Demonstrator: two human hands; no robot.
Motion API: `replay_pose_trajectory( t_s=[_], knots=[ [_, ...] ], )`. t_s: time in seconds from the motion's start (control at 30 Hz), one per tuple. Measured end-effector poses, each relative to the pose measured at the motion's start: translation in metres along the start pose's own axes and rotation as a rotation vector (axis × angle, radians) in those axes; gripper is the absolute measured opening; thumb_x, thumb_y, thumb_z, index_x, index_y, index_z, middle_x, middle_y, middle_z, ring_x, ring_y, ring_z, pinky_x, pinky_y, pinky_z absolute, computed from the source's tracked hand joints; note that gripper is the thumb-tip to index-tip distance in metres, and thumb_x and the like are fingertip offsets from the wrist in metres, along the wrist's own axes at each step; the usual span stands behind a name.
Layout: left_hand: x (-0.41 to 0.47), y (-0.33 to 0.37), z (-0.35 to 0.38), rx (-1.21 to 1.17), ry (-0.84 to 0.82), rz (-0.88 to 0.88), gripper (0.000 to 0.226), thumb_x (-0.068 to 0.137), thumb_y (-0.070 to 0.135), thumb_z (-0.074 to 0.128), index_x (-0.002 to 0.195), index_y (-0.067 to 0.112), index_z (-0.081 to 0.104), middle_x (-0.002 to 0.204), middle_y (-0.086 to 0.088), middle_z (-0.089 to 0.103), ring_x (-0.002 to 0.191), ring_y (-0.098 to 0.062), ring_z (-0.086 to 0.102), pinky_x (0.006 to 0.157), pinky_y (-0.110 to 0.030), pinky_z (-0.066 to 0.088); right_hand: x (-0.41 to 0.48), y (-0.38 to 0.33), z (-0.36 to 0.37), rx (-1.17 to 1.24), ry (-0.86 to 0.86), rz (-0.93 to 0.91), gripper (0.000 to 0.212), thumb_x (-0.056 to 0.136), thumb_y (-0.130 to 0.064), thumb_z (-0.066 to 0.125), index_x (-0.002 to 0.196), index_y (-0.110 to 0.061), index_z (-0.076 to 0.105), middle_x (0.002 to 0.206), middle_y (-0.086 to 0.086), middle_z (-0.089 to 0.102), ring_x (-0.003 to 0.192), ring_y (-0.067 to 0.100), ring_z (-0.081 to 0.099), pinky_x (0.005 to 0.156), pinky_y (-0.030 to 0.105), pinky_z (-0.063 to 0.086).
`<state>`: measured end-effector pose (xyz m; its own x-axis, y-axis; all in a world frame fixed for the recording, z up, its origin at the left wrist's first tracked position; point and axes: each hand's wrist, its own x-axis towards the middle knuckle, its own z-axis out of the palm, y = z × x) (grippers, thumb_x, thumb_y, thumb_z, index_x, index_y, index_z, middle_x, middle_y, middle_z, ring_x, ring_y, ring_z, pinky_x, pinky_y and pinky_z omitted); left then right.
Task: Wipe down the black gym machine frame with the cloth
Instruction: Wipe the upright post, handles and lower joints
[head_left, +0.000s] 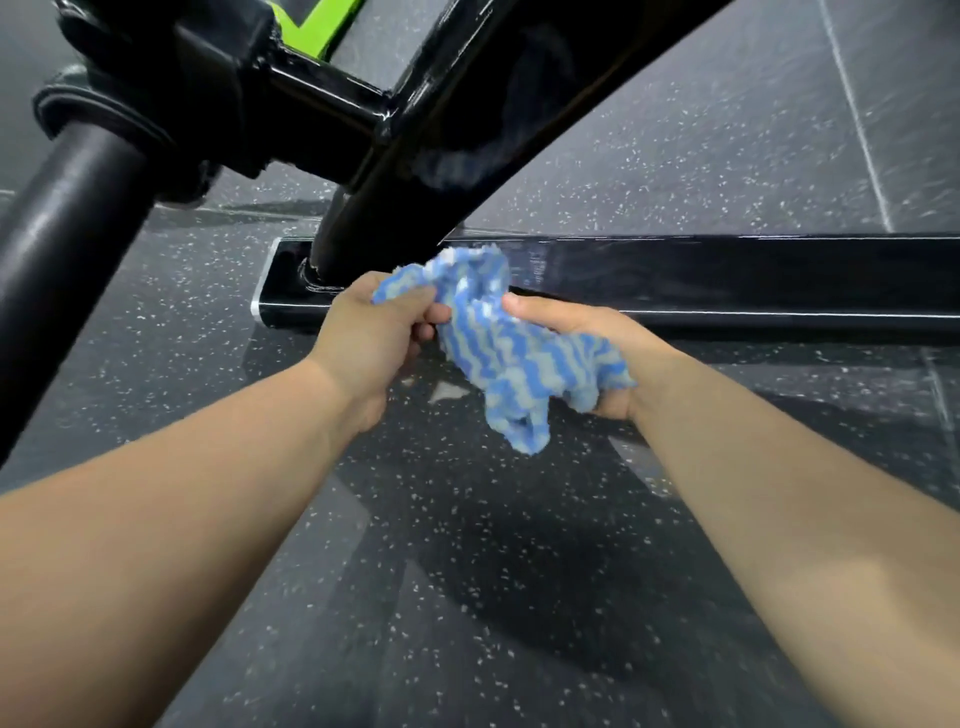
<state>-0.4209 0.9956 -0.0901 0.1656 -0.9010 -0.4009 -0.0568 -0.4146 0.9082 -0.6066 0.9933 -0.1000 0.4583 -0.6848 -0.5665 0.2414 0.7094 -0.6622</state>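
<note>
No readable text anywhere (a pale smudge on the black base bar (727, 275) is too blurred).

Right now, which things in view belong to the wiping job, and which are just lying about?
In the job: blue-and-grey striped fluffy cloth; left hand and right hand, both holding it; glossy black metal base bar; slanted black frame tube.
Just there: dark speckled rubber floor; black padded roller; lime-green metal strip.

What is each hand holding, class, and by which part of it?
Both hold the cloth. The left hand pinches its upper end; the right hand grips its right side, thumb on top, with one corner hanging free.
</note>
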Motion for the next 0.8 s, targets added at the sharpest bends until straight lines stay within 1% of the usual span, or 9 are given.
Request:
replay_pose_trajectory(
  t_s=[0.1,0.2,0.3,0.4,0.47,0.57,0.63,0.73,0.8],
  knots=[
    [-0.002,0.012,0.012,-0.072,-0.009,-0.056,0.021,0.099,0.040,0.048,0.090,0.024,0.059,0.095,0.004,0.066,0.092,-0.013,0.065,0.078,-0.027,0.052,-0.007,-0.005,-0.005,-0.082,0.073,0.012,0.023,0.079,-0.015,0.072,0.100,-0.008,0.066,0.087,0.009,0.073,0.074,0.024,0.071,0.068,0.036,0.057],
    [-0.005,0.025,0.025,-0.293,-0.068,-0.137,0.040,0.099,0.051,0.039,0.124,0.024,0.055,0.115,-0.004,0.064,0.094,-0.020,0.070,0.074,-0.028,0.057,-0.016,-0.009,-0.006,-0.067,0.149,-0.087,0.042,0.077,0.000,0.071,0.117,-0.009,0.058,0.096,0.010,0.072,0.076,0.023,0.072,0.064,0.034,0.057],
    [-0.012,0.031,0.036,-0.187,-0.254,-0.315,0.067,0.083,0.062,0.056,0.136,0.022,0.042,0.131,-0.012,0.056,0.114,-0.023,0.061,0.092,-0.032,0.049,-0.026,-0.012,-0.005,0.023,0.193,-0.301,0.040,0.078,0.005,0.067,0.117,-0.006,0.062,0.101,0.013,0.072,0.080,0.024,0.070,0.072,0.036,0.058],
    [-0.017,0.024,0.045,0.038,-0.462,-0.339,0.039,0.082,0.045,0.065,0.109,0.017,0.062,0.105,0.000,0.071,0.091,-0.009,0.068,0.085,-0.027,0.048,-0.034,-0.015,-0.009,0.115,0.237,-0.393,0.042,0.079,0.005,0.064,0.120,-0.002,0.060,0.109,0.019,0.068,0.088,0.029,0.068,0.083,0.040,0.056],
    [-0.014,0.021,0.047,-0.021,-0.384,-0.225,0.007,0.092,0.024,0.060,0.094,0.018,0.062,0.088,0.001,0.070,0.074,-0.010,0.065,0.076,-0.024,0.046,-0.039,-0.016,-0.015,0.127,0.277,-0.363,0.045,0.079,0.011,0.062,0.120,-0.007,0.058,0.108,0.018,0.068,0.083,0.028,0.069,0.076,0.038,0.059],
    [-0.009,0.019,0.047,-0.175,-0.371,-0.155,0.013,0.094,0.016,0.052,0.106,0.012,0.054,0.093,-0.011,0.058,0.077,-0.021,0.054,0.073,-0.029,0.041,-0.049,-0.007,-0.028,0.123,0.286,-0.248,0.052,0.079,0.017,0.058,0.124,-0.011,0.054,0.106,0.020,0.068,0.073,0.024,0.069,0.066,0.029,0.056],
    [-0.010,0.017,0.047,-0.113,-0.437,-0.089,0.014,0.083,0.014,0.063,0.091,0.016,0.051,0.088,-0.009,0.058,0.080,-0.021,0.054,0.076,-0.033,0.039,-0.058,-0.002,-0.034,0.032,0.276,-0.187,0.050,0.081,0.014,0.056,0.126,-0.005,0.056,0.107,0.018,0.069,0.071,0.018,0.067,0.070,0.026,0.053],
    [-0.012,0.015,0.046,0.048,-0.418,-0.007,0.040,0.064,0.018,0.079,0.078,0.021,0.042,0.077,-0.005,0.057,0.082,-0.022,0.054,0.076,-0.038,0.038,-0.069,-0.003,-0.036,0.060,0.304,-0.237,0.034,0.083,0.012,0.050,0.113,0.000,0.061,0.084,0.010,0.068,0.050,0.008,0.062,0.052,0.018,0.049],
    [-0.013,0.014,0.046,0.033,-0.364,0.020,0.034,0.075,0.017,0.079,0.086,0.023,0.048,0.080,-0.005,0.060,0.073,-0.022,0.060,0.071,-0.038,0.047,-0.072,-0.004,-0.036,0.109,0.379,-0.283,0.020,0.087,0.009,0.051,0.097,-0.008,0.056,0.079,0.009,0.061,0.050,0.012,0.060,0.047,0.022,0.051]
  ],
)
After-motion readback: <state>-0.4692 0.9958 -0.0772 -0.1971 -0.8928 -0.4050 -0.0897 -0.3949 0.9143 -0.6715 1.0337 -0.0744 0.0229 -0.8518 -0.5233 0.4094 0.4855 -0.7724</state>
